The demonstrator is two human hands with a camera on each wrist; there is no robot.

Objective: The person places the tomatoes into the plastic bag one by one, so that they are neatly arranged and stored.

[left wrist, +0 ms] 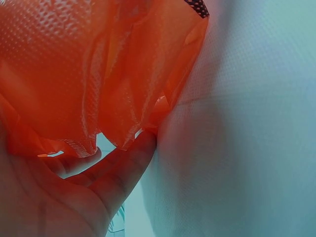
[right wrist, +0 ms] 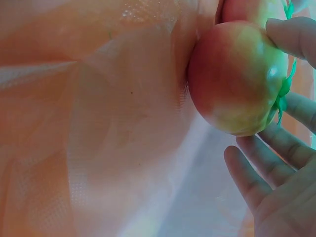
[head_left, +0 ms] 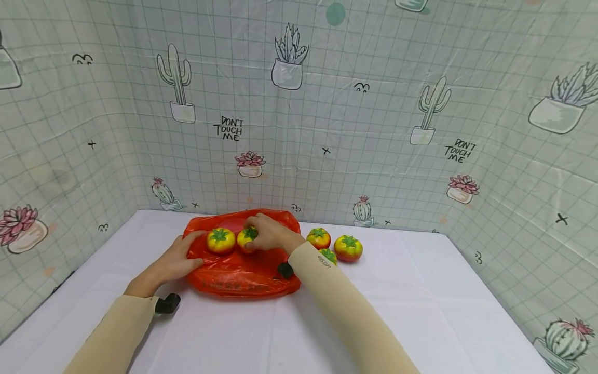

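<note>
A red plastic bag [head_left: 233, 278] lies on the white table with two red-and-yellow tomatoes on it. The left tomato [head_left: 221, 241] sits untouched. My right hand [head_left: 271, 234] has its thumb and fingers around the other tomato [head_left: 245, 239]; in the right wrist view that tomato [right wrist: 232, 79] lies between the thumb and fingers of the hand [right wrist: 281, 173]. At the bag's left edge is my left hand [head_left: 175, 259], thumb and fingers spread. The left wrist view has the left hand [left wrist: 74, 197] against the bag's [left wrist: 123, 74] rim, fingers nearly straight.
Right of the bag stand three more tomatoes: one at the back [head_left: 318, 238], one farther right [head_left: 348, 248], and one [head_left: 329, 255] partly hidden by my right sleeve. A patterned cloth [head_left: 327, 130] rises behind the table [head_left: 402, 291] and at both sides.
</note>
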